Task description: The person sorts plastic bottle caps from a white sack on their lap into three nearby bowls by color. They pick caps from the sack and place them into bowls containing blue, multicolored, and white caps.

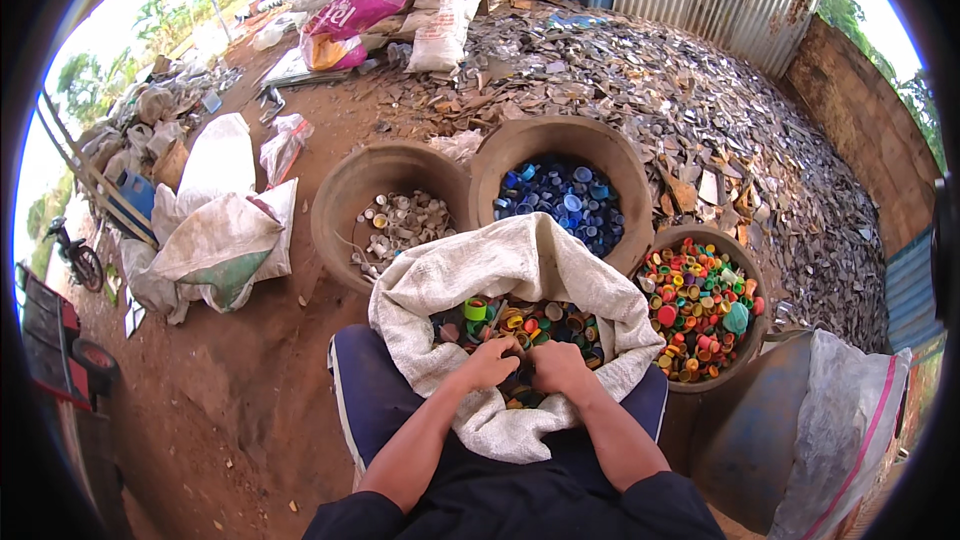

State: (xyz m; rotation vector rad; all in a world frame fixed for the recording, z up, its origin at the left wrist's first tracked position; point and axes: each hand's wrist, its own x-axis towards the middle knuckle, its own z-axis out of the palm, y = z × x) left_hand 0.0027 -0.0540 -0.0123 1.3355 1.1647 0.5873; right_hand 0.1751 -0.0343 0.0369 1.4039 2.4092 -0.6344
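A white woven sack (440, 275) with its rim rolled down sits between my knees, full of mixed bottle caps (550, 325) in green, orange, red and dark colours. Both hands are inside its mouth, close together over the caps. My left hand (490, 362) has its fingers curled inward, with the tips down among the caps. Beside it, my right hand (562, 370) is also closed, its knuckles up and fingertips hidden. What either hand grips cannot be made out. A bright green cap (475, 309) lies at the top left of the pile.
Beyond the sack stand a tub (335, 202) of whitish caps, a tub (500, 155) of blue caps and, right, a tub (755, 275) of red, orange, yellow and green caps. Plastic scrap (720, 120) covers the ground behind. Sacks (225, 230) lie left; a barrel (745, 420) is near right.
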